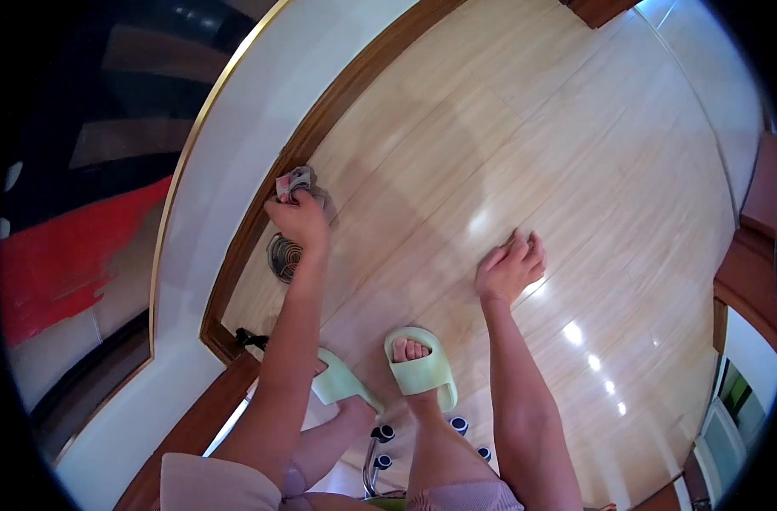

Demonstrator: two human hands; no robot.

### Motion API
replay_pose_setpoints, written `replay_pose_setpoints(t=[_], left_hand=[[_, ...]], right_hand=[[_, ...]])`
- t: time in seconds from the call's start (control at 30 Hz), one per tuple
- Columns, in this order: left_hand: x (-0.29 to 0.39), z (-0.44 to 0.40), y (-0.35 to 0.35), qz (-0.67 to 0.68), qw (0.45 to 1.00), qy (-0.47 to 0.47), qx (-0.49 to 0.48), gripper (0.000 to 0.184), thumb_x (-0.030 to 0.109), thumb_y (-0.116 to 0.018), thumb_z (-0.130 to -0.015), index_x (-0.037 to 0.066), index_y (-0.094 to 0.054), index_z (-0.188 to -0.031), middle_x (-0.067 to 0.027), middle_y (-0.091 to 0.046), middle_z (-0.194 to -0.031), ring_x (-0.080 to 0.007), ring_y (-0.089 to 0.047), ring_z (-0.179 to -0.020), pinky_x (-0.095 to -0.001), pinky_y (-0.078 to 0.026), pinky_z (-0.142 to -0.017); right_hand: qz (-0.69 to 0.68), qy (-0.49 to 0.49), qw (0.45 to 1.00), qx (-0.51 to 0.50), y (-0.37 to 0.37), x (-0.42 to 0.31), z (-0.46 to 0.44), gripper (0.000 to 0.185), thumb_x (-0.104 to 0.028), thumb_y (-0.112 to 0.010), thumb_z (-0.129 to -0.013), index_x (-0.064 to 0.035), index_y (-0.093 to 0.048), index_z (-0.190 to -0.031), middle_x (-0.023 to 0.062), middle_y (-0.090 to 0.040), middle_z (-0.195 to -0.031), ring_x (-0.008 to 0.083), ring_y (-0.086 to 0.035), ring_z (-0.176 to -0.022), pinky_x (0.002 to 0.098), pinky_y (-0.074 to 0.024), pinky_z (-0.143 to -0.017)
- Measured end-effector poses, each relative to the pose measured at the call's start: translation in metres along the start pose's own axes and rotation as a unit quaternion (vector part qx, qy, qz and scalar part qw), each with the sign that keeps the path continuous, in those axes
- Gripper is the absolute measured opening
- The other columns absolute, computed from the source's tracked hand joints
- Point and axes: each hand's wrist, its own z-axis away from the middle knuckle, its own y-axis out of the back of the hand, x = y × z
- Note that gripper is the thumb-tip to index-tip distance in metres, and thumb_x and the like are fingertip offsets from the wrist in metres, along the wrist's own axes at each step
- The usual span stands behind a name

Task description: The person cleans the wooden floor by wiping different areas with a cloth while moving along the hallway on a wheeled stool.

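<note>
From where I stood, the person's L hand [301, 217] was closed on a crumpled grey cloth [301, 180], fingers bunched around its near end. Most of the cloth stuck out past the knuckles on the far side, w/ a loose fold spilling to the R of the hand, right by the brown wooden baseboard [330, 119]. (There was a pinkish patch on it too.) A round thing w/ a dark coil pattern [284, 257] sat just beside the L wrist, partly hidden.

The R hand [512, 268] was well apart from the cloth, grip released, fingers loosely bent over the wood-look floor [422, 187]; couldn't tell if it touched. Pale green slippers [422, 375] were on both feet, approx. between the forearms, nr. some chair casters [384, 433].
</note>
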Motion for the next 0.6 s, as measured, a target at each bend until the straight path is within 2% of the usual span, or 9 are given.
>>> replay_pose_setpoints(t=[0.07,0.13,0.27,0.37,0.47,0.5,0.57,0.6], left_hand=[[-0.005,0.0,-0.029,0.047,0.995,0.058,0.069,0.026,0.006,-0.058,-0.085,-0.008,-0.047,-0.103,-0.0274,-0.055,-0.102,-0.0397,-0.059,-0.095,-0.0494,-0.045,-0.087],[0.009,0.005,-0.051,0.206,0.967,0.113,0.104,0.031,0.002,-0.057,-0.086,-0.009,-0.042,-0.11,-0.0278,-0.053,-0.108,-0.039,-0.06,-0.098,-0.0465,-0.046,-0.091],[0.085,0.026,-0.071,0.474,0.855,0.173,0.121,0.039,-0.005,-0.053,-0.087,-0.009,-0.033,-0.12,-0.0298,-0.047,-0.123,-0.0355,-0.059,-0.108,-0.0402,-0.045,-0.097],[0.1,0.019,-0.105,0.274,0.928,0.136,0.214,0.037,-0.009,-0.05,-0.087,-0.006,-0.033,-0.119,-0.0254,-0.044,-0.126,-0.0302,-0.056,-0.109,-0.0364,-0.044,-0.096],[0.114,0.005,-0.141,0.266,0.906,0.232,0.233,0.039,-0.005,-0.051,-0.089,-0.004,-0.032,-0.122,-0.0278,-0.039,-0.136,-0.0322,-0.053,-0.115,-0.0394,-0.047,-0.092],[0.133,0.013,-0.136,0.203,0.923,0.238,0.225,0.039,-0.007,-0.052,-0.087,-0.004,-0.034,-0.121,-0.0269,-0.039,-0.134,-0.0321,-0.053,-0.114,-0.0407,-0.045,-0.094],[0.086,-0.014,-0.198,0.458,0.821,0.233,0.248,0.02,0.012,-0.044,-0.096,0.001,-0.038,-0.112,-0.0147,-0.043,-0.121,-0.0253,-0.05,-0.104,-0.0332,-0.042,-0.092],[0.095,-0.011,-0.204,0.538,0.782,0.21,0.235,0.019,0.016,-0.042,-0.098,0.003,-0.039,-0.111,-0.0127,-0.045,-0.119,-0.0246,-0.05,-0.102,-0.0331,-0.041,-0.091]], right_hand=[[-0.001,-0.005,1.0,-0.005,0.003,-0.002,0.0,0.04,-0.014,-0.059,-0.083,-0.011,-0.059,-0.123,0.0166,-0.046,-0.138,0.0392,-0.041,-0.127,0.0523,-0.0308,-0.106],[0.006,-0.005,1.0,-0.001,-0.001,0.001,0.002,0.041,-0.015,-0.059,-0.082,-0.012,-0.059,-0.123,0.0161,-0.046,-0.138,0.039,-0.041,-0.128,0.0522,-0.0314,-0.105],[-0.015,-0.012,1.0,-0.012,0.004,-0.002,0.0,0.039,-0.009,-0.054,-0.084,-0.0091,-0.058,-0.123,0.0168,-0.044,-0.139,0.0382,-0.039,-0.128,0.0509,-0.0286,-0.108],[-0.016,-0.012,1.0,-0.002,0.004,-0.001,-0.001,0.039,-0.009,-0.055,-0.084,-0.0105,-0.059,-0.122,0.0166,-0.044,-0.139,0.0376,-0.039,-0.127,0.0502,-0.0302,-0.107],[-0.013,-0.009,1.0,0.01,0.0,0.003,0.001,0.041,-0.015,-0.059,-0.081,-0.0139,-0.06,-0.122,0.0152,-0.048,-0.137,0.0378,-0.043,-0.126,0.052,-0.0328,-0.103],[-0.014,-0.012,1.0,0.005,0.0,0.002,0.0,0.041,-0.014,-0.059,-0.081,-0.0133,-0.06,-0.122,0.0158,-0.047,-0.137,0.038,-0.042,-0.126,0.0512,-0.0325,-0.104],[-0.02,-0.015,1.0,-0.005,0.003,0.0,-0.001,0.041,-0.01,-0.057,-0.081,-0.0121,-0.06,-0.122,0.017,-0.045,-0.137,0.0384,-0.04,-0.126,0.0496,-0.032,-0.106],[-0.019,-0.015,1.0,-0.006,0.003,-0.001,-0.001,0.041,-0.01,-0.057,-0.08,-0.012,-0.06,-0.122,0.0172,-0.045,-0.137,0.0386,-0.041,-0.126,0.0498,-0.032,-0.106]])
